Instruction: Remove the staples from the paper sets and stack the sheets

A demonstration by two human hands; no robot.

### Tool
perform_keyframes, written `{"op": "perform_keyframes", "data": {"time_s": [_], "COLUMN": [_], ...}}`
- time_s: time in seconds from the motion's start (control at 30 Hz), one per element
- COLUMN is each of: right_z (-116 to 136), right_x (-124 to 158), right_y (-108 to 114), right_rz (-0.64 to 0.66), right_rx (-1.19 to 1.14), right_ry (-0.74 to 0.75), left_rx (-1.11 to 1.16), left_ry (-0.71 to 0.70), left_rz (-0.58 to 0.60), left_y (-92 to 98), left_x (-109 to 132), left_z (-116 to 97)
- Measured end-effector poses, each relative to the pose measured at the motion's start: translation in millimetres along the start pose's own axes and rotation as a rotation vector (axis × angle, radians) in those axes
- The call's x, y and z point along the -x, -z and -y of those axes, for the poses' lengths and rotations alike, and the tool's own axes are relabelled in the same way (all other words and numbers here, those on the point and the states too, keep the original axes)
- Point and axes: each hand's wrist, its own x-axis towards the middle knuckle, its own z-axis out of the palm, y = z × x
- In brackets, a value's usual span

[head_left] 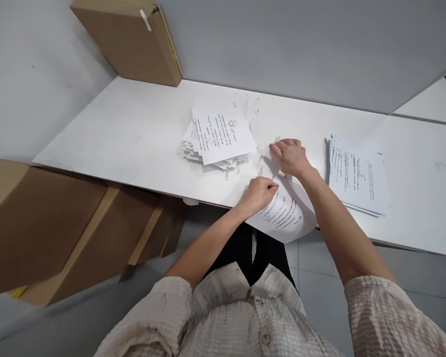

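A printed sheet of paper (282,213) lies at the table's near edge, its lower part bending out over the edge. My left hand (260,194) is closed in a pinch on the sheet's left side. Farther up, my right hand (290,156) is closed with curled fingers over the sheet's far end. A small pale piece (281,172) shows beneath its palm, too small to name. Just left of both hands is an uneven stack of printed papers (225,131). To the right of my right forearm lies a neater paper stack (359,176).
Torn paper scraps (260,171) are scattered between the left stack and my hands. A cardboard box (134,42) stands at the back left of the white table (134,129), against the grey wall. Several more cardboard boxes (59,218) stand below the table at left.
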Motion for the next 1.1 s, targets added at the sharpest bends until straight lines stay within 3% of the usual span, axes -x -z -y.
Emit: {"op": "perform_keyframes", "data": {"time_s": [0.4,0.6,0.83,1.0,1.1], "right_z": [11,15,16,13,4], "right_x": [5,7,5,-3,13], "right_y": [-5,-9,-4,10,27], "right_rz": [-0.048,-0.149,-0.117,-0.063,-0.258], "right_rx": [0.032,0.124,0.131,-0.046,-0.294], "right_ry": [-0.063,-0.042,-0.042,-0.106,-0.106], "left_rx": [0.019,0.015,-0.017,-0.004,0.038], "left_ry": [0.036,0.054,0.052,0.056,0.046], "left_rz": [-0.004,-0.003,-0.001,-0.025,-0.046], "left_y": [0.3,0.8,1.6,2.2,10.8], "left_x": [-1,-2,0,4,23], "left_z": [0,-2,-4,0,1]}}
